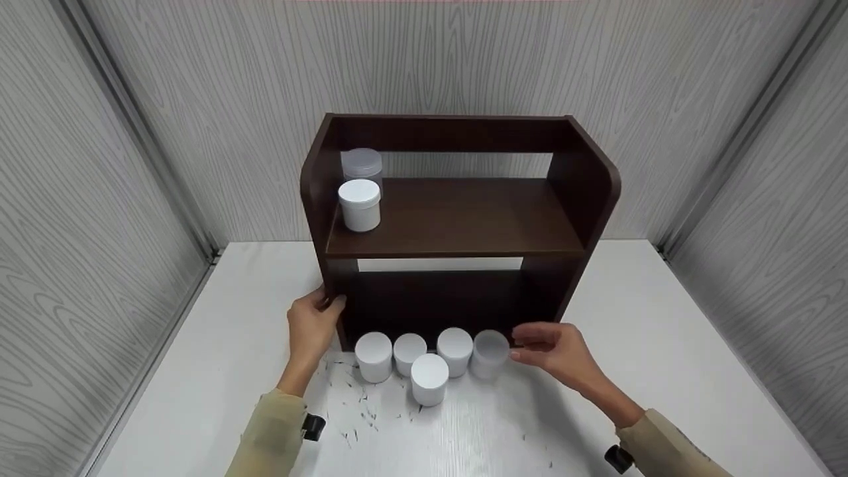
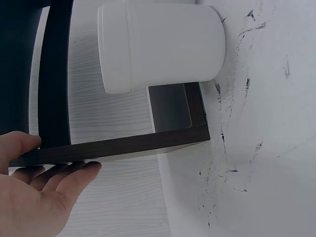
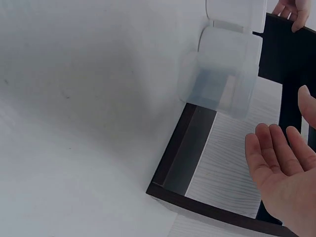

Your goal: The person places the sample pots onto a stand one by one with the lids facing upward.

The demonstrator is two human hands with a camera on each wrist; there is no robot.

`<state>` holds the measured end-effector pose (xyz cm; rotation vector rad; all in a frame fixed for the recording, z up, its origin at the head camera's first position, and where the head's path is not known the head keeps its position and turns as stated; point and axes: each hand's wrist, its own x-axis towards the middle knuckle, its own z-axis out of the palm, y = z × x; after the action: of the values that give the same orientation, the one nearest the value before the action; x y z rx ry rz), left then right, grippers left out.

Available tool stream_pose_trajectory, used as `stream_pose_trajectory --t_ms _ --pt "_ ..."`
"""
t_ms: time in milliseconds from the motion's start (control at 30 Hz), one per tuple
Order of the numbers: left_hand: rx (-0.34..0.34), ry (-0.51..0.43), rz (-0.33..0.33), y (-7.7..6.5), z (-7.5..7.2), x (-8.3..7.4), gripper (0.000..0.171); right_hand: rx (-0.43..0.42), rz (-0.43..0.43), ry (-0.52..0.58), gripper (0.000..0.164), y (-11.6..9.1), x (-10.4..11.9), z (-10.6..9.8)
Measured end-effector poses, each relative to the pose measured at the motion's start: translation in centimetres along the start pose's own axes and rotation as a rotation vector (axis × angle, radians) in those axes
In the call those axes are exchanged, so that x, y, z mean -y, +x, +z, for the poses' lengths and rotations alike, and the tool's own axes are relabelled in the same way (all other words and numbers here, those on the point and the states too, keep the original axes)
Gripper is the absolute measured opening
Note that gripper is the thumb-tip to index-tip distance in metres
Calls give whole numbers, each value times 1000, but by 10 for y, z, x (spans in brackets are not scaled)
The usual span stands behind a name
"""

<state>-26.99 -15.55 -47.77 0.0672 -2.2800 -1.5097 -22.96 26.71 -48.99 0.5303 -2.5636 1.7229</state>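
Observation:
My left hand (image 1: 310,331) grips the left side panel of a dark brown two-tier shelf (image 1: 457,215). In the left wrist view, the thumb lies on the panel's inner face and the fingers (image 2: 74,180) on its outer face. Just right of a translucent jar (image 1: 490,361), my right hand (image 1: 560,354) is held with relaxed, slightly bent fingers and nothing in its grasp. The right wrist view shows its fingertips near this jar's lid end. White lidded jars (image 1: 373,361) stand beside the translucent one, with another white jar (image 1: 429,384) in front of them.
On the upper board's left end, a white jar (image 1: 361,211) stands before a larger translucent jar (image 1: 362,161). The white table (image 1: 199,397) has dark scuff marks near the jars. Grey wood-grain panels (image 1: 450,59) enclose the back and sides.

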Motion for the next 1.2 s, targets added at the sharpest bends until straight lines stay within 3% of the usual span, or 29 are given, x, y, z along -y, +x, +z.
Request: stream_pose_trajectory --t_ms 633,900,1200 --pt "-7 -20 -22 4 -1 -2 46 1 -15 24 45 -2 -25 1" --pt "-1 -43 17 4 -2 -3 50 61 -15 48 53 0 -29 0" --pt "8 -36 -25 5 -2 -5 45 95 -29 87 61 5 -33 3"
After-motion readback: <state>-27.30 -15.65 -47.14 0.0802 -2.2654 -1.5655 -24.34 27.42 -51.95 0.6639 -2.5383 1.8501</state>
